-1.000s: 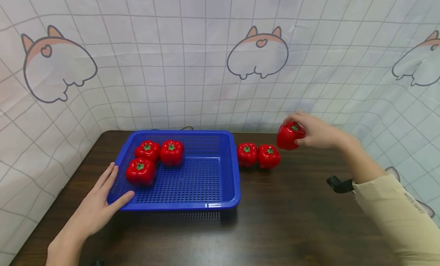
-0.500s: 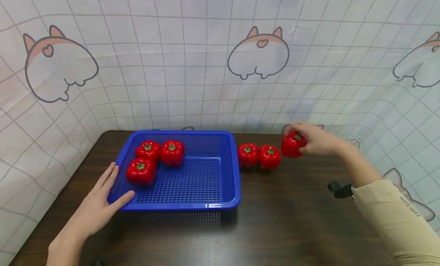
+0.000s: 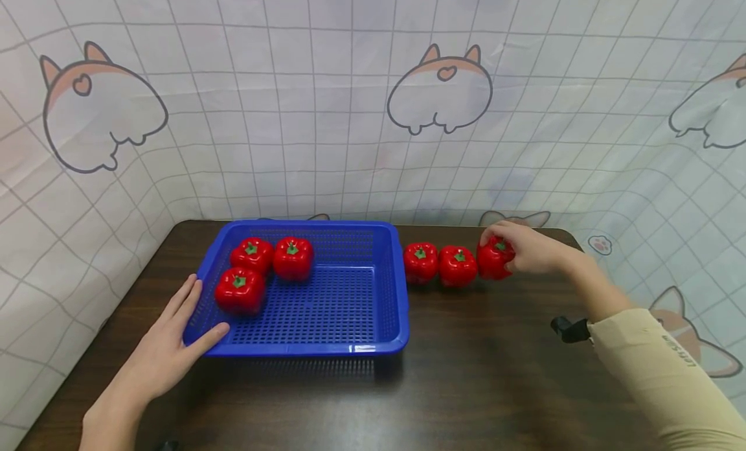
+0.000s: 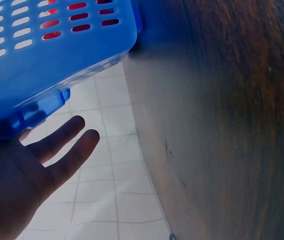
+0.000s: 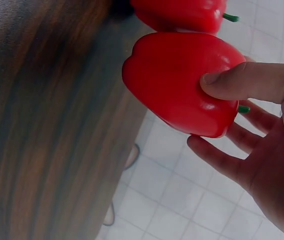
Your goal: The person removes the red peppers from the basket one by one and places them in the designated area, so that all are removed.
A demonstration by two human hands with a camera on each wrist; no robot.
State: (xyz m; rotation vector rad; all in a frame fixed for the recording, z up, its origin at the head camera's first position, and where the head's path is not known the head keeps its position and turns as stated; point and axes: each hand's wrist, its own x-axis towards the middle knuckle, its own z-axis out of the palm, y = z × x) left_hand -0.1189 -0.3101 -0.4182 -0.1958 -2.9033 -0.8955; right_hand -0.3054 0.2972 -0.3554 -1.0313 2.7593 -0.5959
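Observation:
My right hand [image 3: 527, 247] pinches a red bell pepper [image 3: 491, 262] with a green stem, low over the table at the right end of a row. In the right wrist view the thumb lies across one side of this bell pepper [image 5: 182, 80], fingers on the other. Beside it stand two more red bell peppers [image 3: 457, 268], outside the basket. My left hand [image 3: 168, 348] rests at the near left corner of the blue plastic basket [image 3: 303, 350], thumb by the front rim, fingers straight along the left side. Three red bell peppers [image 3: 293, 262] sit in the basket's left part.
The dark wood table [image 3: 466, 373] carries everything. A white gridded cloth [image 3: 350, 146] with cartoon animal prints hangs behind it and at both sides. A black strap piece [image 3: 570, 330] sticks out at my right sleeve [image 3: 658, 367].
My right hand has lowered the bell pepper from above the table's back edge down beside the other two. The left hand and the basket have stayed still.

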